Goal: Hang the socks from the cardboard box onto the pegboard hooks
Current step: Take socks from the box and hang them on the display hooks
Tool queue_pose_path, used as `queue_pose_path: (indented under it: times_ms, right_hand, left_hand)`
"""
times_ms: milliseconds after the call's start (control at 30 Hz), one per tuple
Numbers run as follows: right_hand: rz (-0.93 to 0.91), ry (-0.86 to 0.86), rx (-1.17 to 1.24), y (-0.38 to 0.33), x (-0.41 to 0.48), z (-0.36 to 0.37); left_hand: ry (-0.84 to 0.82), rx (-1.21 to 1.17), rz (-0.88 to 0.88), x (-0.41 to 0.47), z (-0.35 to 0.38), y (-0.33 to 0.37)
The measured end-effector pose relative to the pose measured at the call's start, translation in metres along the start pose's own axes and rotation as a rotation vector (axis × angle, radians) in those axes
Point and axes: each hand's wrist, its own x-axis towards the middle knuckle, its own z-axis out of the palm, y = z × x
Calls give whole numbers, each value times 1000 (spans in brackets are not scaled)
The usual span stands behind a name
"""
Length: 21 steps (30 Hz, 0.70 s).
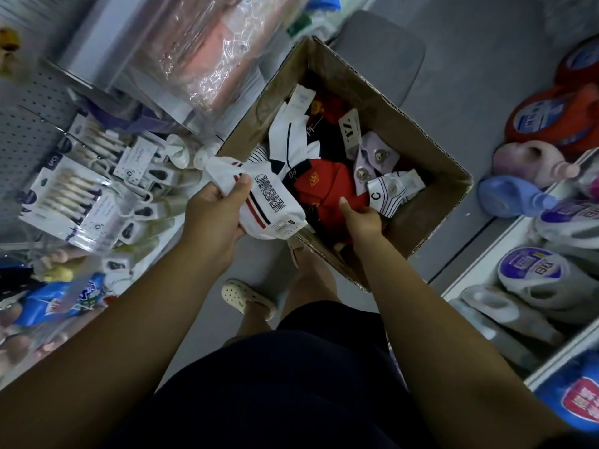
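Note:
An open cardboard box (pixel 431 202) stands on the floor, holding several pairs of socks in red, white, black and lilac. My left hand (pixel 217 210) grips a white pair of socks (pixel 265 202) with red and navy stripes and black lettering, at the box's near left edge. My right hand (pixel 361 218) reaches into the box and its fingers curl on a red pair of socks (pixel 324 186), next to a white striped pair marked C (pixel 392 189). The grey pegboard (pixel 22 124) is at the far left, with packaged goods hanging on its hooks.
Packaged utensils and small carded items (pixel 77 196) hang on the left display. Plastic-wrapped rolls (pixel 201 50) lie above them. Detergent bottles (pixel 531 280) fill low shelves on the right. My feet in pale clogs (pixel 246 296) stand on the grey floor beside the box.

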Motion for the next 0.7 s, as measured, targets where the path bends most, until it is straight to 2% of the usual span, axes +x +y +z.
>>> queue_pose_path:
  times_ms: [233, 367, 700]
  right_hand:
    - [-21, 107, 36, 0, 21, 17]
    - [-63, -4, 12, 4, 20, 13]
    - [-415, -260, 78, -36, -84, -39]
  left_hand:
    - [18, 19, 36, -4, -7, -5]
    - [8, 11, 56, -7, -9, -6]
    - [12, -4, 106, -29, -8, 2]
